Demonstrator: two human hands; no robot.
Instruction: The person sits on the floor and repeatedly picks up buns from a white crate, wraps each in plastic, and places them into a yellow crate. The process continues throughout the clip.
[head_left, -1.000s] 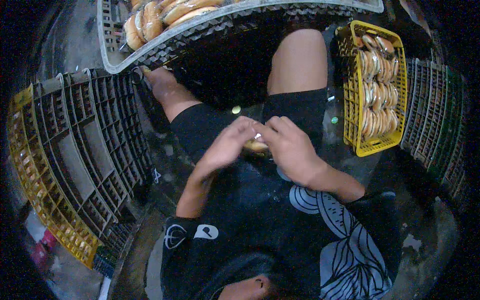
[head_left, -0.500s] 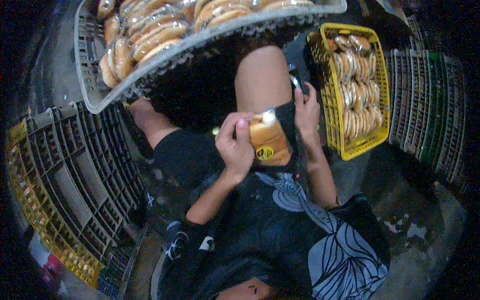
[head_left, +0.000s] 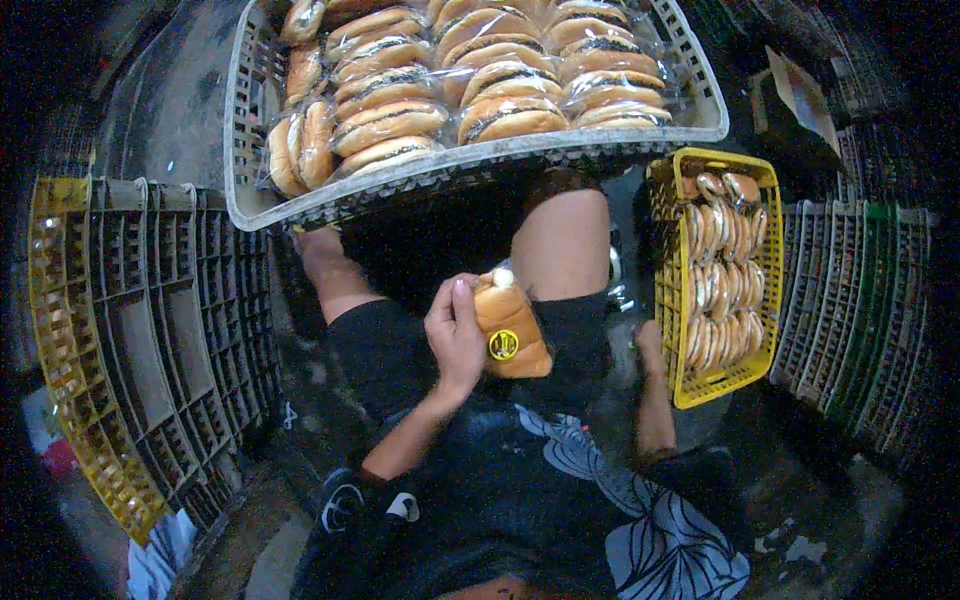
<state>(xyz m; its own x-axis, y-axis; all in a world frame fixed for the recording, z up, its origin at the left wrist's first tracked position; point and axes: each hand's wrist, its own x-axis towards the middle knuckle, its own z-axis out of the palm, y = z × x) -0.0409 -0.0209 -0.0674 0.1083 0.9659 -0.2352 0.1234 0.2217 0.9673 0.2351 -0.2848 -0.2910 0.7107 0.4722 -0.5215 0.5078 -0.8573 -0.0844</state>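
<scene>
A bagged bread loaf [head_left: 516, 325] with a round yellow label hangs over my lap, its gathered bag top pinched in my left hand [head_left: 458, 335]. Clear film and a pale tuft show at the loaf's upper end. My right hand [head_left: 648, 340] is low beside my right thigh, close to the yellow crate [head_left: 682, 385]. Its fingers are foreshortened and partly lost in shadow, so I cannot make out whether it holds anything. Rows of wrapped buns [head_left: 725, 285] fill the yellow crate.
A large grey crate [head_left: 480, 160] full of bagged filled buns [head_left: 510, 85] stands ahead of my knees. Stacked crates rise at my left [head_left: 160, 330] and right [head_left: 840, 300]. An open cardboard box [head_left: 800, 105] is at the far right.
My head view has tilted up, showing more of the grey crate. My right hand has dropped from near the knee, where it held a dark shiny object, to beside my thigh. My left hand keeps the loaf.
</scene>
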